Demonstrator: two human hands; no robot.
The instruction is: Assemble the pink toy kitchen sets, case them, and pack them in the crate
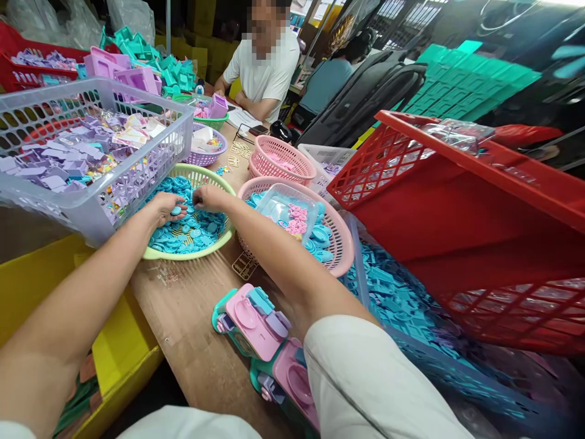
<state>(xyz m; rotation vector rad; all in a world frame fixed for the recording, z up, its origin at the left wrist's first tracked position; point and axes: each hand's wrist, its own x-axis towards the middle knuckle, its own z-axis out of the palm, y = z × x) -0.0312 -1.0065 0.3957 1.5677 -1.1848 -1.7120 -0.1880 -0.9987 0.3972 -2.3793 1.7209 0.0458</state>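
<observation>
Both hands are over a lime-green basket (pixel 188 256) full of small blue round plastic pieces (pixel 192 239). Lying against the fingers of my left hand (pixel 165 207) is a small blue disc (pixel 176 211); the palm is turned partly up. My right hand (pixel 209 199) is closed, its fingertips bent down at the far side of the basket; what they hold is hidden. Nearer me on the table stand two toy pieces with pink tops and teal bodies, one (pixel 249 320) in front of the other (pixel 295 375).
At left stands a translucent crate (pixel 98 204) of purple parts. Pink baskets (pixel 340 244) sit right of the green one, one holding a clear tub (pixel 286 207). A tilted red crate (pixel 434 201) rises at right. Across the table sits a person in white (pixel 269 67).
</observation>
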